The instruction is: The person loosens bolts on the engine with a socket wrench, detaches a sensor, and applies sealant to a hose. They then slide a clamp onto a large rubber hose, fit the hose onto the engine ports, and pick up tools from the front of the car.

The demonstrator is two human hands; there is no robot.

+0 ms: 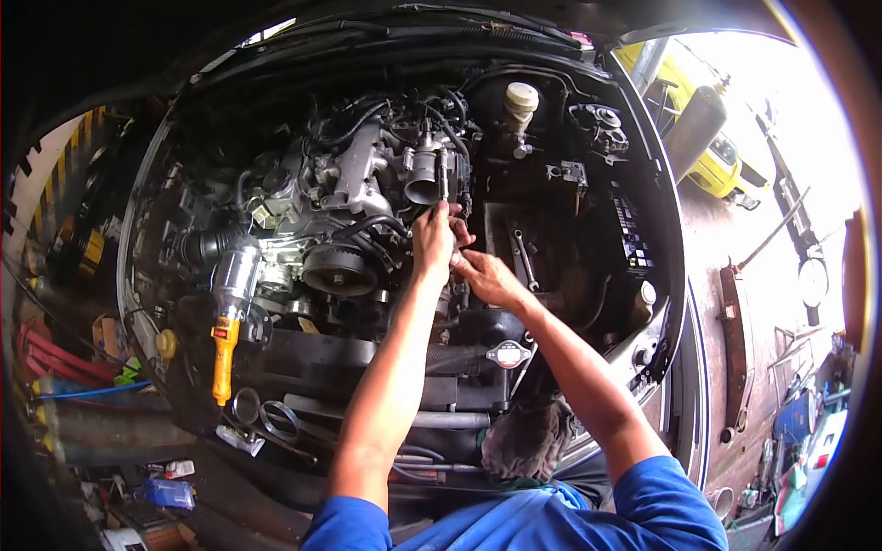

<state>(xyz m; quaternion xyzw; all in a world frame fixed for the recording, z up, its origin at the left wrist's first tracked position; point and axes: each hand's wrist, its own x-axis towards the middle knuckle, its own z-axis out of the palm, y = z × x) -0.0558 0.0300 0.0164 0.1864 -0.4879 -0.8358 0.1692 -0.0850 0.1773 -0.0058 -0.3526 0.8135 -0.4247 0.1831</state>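
Observation:
Both my hands meet over the middle of an open engine bay, just in front of the round metal throttle body. My left hand is closed around the lower end of a slim dark ratchet-like tool, which points away from me beside the throttle body. Close by on the right, my right hand has its fingers bent together near the left wrist; what they hold, if anything, is hidden. A silver engine manifold lies left of the hands.
An orange-handled work lamp stands at the left front of the bay. Wrenches lie in the battery tray area. A radiator cap sits near my right forearm. A grey cloth hangs at the front edge.

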